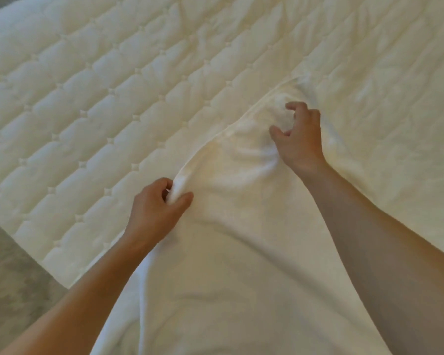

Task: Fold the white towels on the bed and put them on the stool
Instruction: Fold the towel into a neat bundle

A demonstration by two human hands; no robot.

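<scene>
Left hand (156, 204) pinches the towel (241, 226) edge; right hand (298, 139), half-curled, rests on it, grip unclear.

We log grey floor (8, 272) | we see it at lower left, mottled and soft-looking | we see a second grey sliver at the top-left corner | we cannot tell its material
</scene>
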